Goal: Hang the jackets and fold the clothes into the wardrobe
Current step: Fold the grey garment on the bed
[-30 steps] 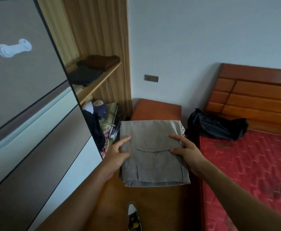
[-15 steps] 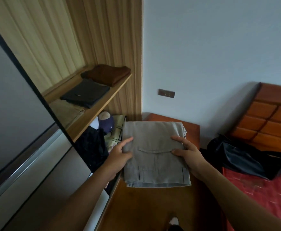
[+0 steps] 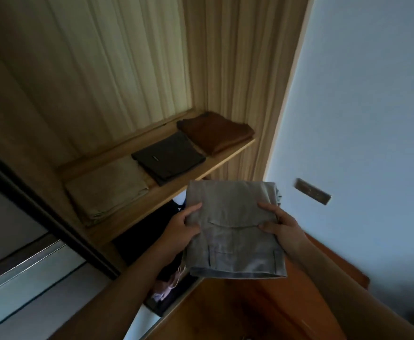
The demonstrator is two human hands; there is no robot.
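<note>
Both your forearms come up from the bottom of the view, and between them you've got the trousers [image 3: 233, 229], grey, folded into a flat oblong, a pocket flap facing up. Your left hand [image 3: 181, 229] grips the left edge, thumb on top, fingers tucked underneath. Your right hand [image 3: 282, 227] clamps the right edge the same way, thumb and forefinger lying on the cloth. The trousers are in the air, level, held out in front of you and touching nothing but your hands.

Below them there's a reddish wooden top [image 3: 225, 310]. Left of that, down in the wardrobe, sits a heap of dark clothes [image 3: 147, 231] with a bit of pale cloth [image 3: 166, 285] at its near end. At far left, the sliding door [image 3: 17, 278] stands pushed aside, grey panels and a bright rail.

Just beyond the trousers' far edge runs the shelf [image 3: 166, 192], and it carries three folds in a row: a beige fold [image 3: 107, 190] nearest you, a dark fold [image 3: 169, 157] in the middle, a brown fold [image 3: 215, 132] at the far end by the side panel. The dark and brown ones touch; beige sits just beside dark. Your trousers hang near the shelf's front edge, off to its right, not on it.

Behind it all, the pale wall [image 3: 360, 94], with a small plate [image 3: 313, 191] just right of the trousers.
</note>
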